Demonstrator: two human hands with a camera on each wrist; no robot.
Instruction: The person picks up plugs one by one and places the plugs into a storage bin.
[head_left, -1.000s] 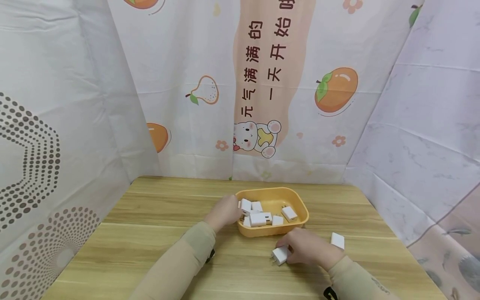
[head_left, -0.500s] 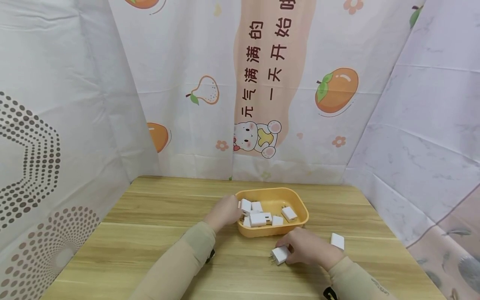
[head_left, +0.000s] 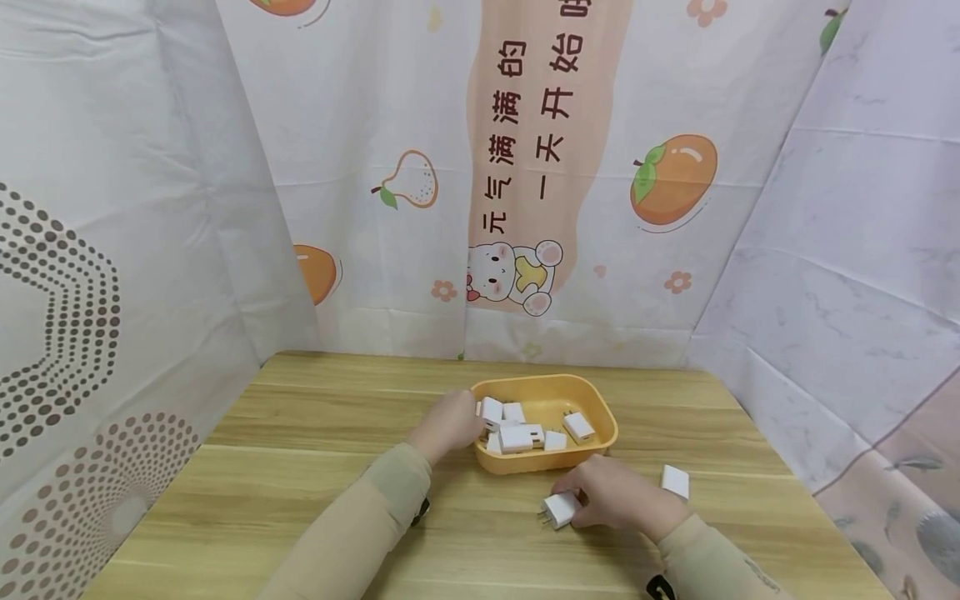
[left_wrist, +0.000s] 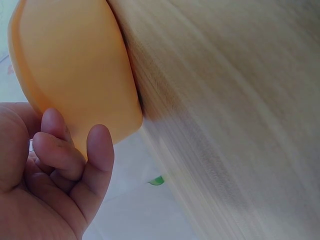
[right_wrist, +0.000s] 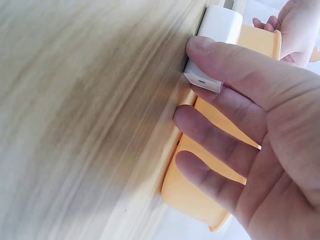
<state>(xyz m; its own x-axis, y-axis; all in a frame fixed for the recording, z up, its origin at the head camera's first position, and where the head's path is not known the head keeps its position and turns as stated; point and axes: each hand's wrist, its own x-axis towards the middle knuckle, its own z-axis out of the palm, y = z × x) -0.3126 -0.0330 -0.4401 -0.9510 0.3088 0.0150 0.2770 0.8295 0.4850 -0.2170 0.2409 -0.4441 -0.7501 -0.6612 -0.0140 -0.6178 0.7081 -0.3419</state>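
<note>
In the head view my left hand (head_left: 450,423) is at the left end of a yellow plastic box (head_left: 609,433). The left wrist view shows its thumb and curled fingers gripping the rim of the box (left_wrist: 75,65). Several white charger plugs (head_left: 516,438) lie jumbled inside, one right beside the left fingertips. In front of the box, my right hand (head_left: 611,492) pinches a white charger (head_left: 558,510) low over the table, metal prongs pointing left. The right wrist view shows the charger (right_wrist: 216,30) between thumb and index finger, a small port facing the palm; the other fingers extend loosely.
Another white charger (head_left: 675,481) lies on the wooden table (head_left: 300,467) to the right of the right hand, partly behind the wrist. Printed curtains (head_left: 420,275) hang at the back and along both sides of the table.
The charger in the right hand has shifted very slightly left between the first frame and the later ones. Otherwise both hands and the box stay where they were.
</note>
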